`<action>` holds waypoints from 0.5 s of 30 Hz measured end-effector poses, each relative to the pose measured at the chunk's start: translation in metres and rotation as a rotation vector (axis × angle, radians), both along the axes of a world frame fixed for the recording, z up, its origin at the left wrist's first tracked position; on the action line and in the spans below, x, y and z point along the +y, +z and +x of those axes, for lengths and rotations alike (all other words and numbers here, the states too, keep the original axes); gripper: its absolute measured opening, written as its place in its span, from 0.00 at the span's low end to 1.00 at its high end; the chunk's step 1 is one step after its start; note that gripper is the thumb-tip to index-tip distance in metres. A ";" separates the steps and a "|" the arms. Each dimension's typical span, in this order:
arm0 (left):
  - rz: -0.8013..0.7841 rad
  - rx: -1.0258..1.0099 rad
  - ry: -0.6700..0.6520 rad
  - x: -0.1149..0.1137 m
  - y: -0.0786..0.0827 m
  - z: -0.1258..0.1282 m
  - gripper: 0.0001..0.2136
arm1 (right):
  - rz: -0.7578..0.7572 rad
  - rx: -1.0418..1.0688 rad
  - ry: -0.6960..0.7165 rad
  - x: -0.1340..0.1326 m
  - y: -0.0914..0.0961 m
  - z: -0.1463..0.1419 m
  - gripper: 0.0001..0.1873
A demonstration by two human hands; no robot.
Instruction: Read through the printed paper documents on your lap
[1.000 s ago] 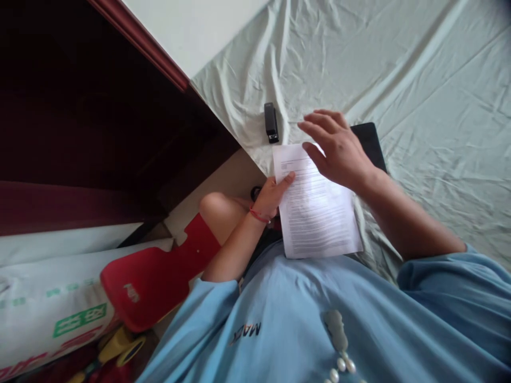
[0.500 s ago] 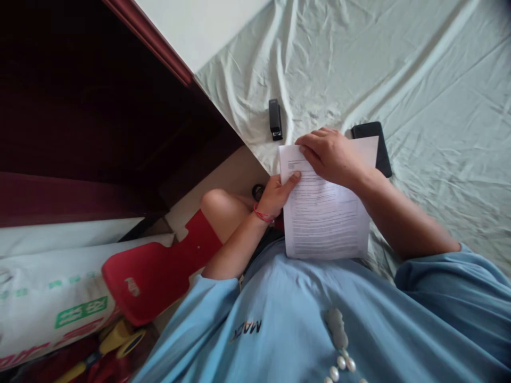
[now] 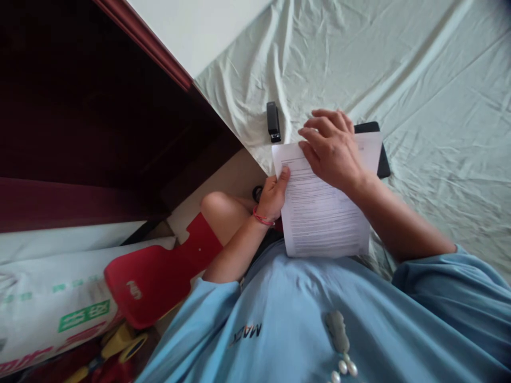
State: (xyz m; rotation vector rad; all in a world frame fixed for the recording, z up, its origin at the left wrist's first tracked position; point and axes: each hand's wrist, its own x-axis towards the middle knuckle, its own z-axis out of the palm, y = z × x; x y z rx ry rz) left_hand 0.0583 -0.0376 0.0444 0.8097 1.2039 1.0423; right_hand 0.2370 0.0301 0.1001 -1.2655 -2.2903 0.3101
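Observation:
Printed paper sheets (image 3: 325,223) lie against my blue shirt, text side up; how many sheets there are I cannot tell. My left hand (image 3: 274,196) grips their left edge, thumb on top and the other fingers underneath. Over the upper part of the page is my right hand (image 3: 333,151), its fingers spread and raised past the top edge, nothing held in them. Just beyond the sheets' top left corner a black stapler (image 3: 273,121) rests on the pale cloth. A black phone-like slab (image 3: 383,159) lies partly under the paper's top right corner.
The wrinkled pale green sheet (image 3: 439,106) spreads ahead and to the right. Dark furniture (image 3: 88,106) stands at the left. Below it are a red plastic seat or board (image 3: 147,282), a white printed sack (image 3: 40,298) and a yellow-handled tool (image 3: 115,343).
My right hand has lifted from the top left of the page, and its fingers have spread. My left thumb has slid toward the left edge. The sheets' top has tilted and widened slightly.

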 end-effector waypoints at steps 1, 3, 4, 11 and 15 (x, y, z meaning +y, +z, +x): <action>0.010 0.004 0.002 0.001 0.001 -0.002 0.30 | 0.000 -0.001 -0.002 0.001 -0.002 0.003 0.21; 0.028 0.015 0.004 0.003 0.001 -0.005 0.30 | -0.015 -0.002 0.006 0.005 -0.008 0.008 0.21; 0.035 0.019 0.004 0.004 0.002 -0.006 0.30 | -0.022 -0.001 0.012 0.007 -0.012 0.010 0.21; 0.077 0.083 -0.031 0.010 0.005 -0.012 0.31 | -0.025 -0.027 0.020 0.015 -0.021 0.012 0.23; 0.109 0.154 -0.069 0.014 -0.001 -0.024 0.31 | -0.105 -0.013 0.022 0.029 -0.021 0.032 0.21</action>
